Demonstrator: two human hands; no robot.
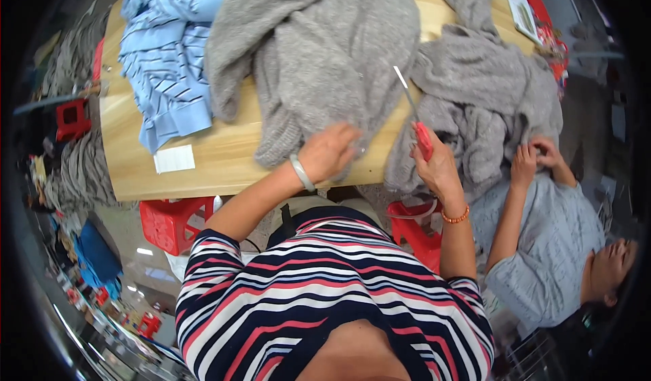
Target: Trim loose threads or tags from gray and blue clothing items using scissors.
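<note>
In my right hand (437, 167) is a red-handled tool (423, 141) with a long, slim metal blade pointing up and away from me. Whether it has one blade or two cannot be made out. A fuzzy grey knitted sweater (319, 62) lies spread before me, its lower part reaching the table's near edge. My left hand (330, 150) is over that lower part, its fingers bent and smeared by motion; whether they grip the knit is unclear. The tool's blade passes over the gap between this sweater and another grey knitted piece (475, 75) on the right.
On the wooden table (230, 157), a blue striped garment (169, 62) and a white paper (174, 158) lie at left. A co-worker's hands (532, 157) handle grey knit at right. Red stools (169, 225) stand below the near edge. A white device (521, 11) lies far right.
</note>
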